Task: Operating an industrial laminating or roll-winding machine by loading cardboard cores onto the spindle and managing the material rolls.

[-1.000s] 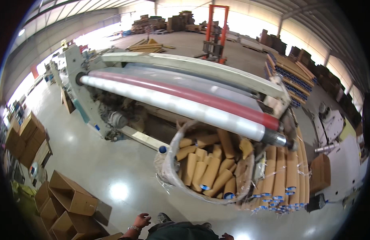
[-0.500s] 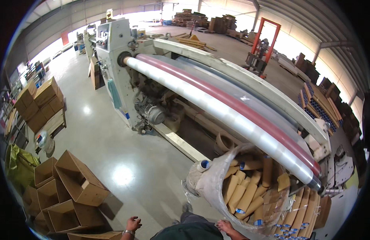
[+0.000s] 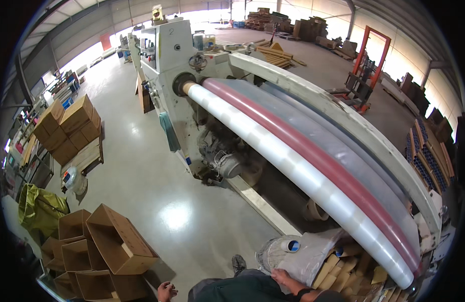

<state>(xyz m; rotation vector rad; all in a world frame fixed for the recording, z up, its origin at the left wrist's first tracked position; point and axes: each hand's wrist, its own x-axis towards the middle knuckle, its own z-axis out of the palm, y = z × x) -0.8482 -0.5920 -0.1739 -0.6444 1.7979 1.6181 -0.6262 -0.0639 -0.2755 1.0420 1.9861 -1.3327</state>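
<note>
While our right hand [image 3: 281,276] is just beside the plastic-lined bin [image 3: 313,251], our left hand [image 3: 166,291] is farther off;
the left is half open, visibly holding nothing; the right's grip or contact we cannot tell; the bin lies ahead and right of it, cardboard tubes [image 3: 327,270] inside; beyond, the white roll [image 3: 302,173] slants lengthwise, far left to near right.

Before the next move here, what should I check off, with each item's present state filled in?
1. Left hand free: ok, nothing visible in it.
2. Right hand off the plastic bag: cannot tell; it is very near the bag's side.
3. Right hand away from the white roll: ok, visibly apart.
4. Open boxes apart from the machine: ok.
5. White roll stopped: cannot tell from stills.
</note>
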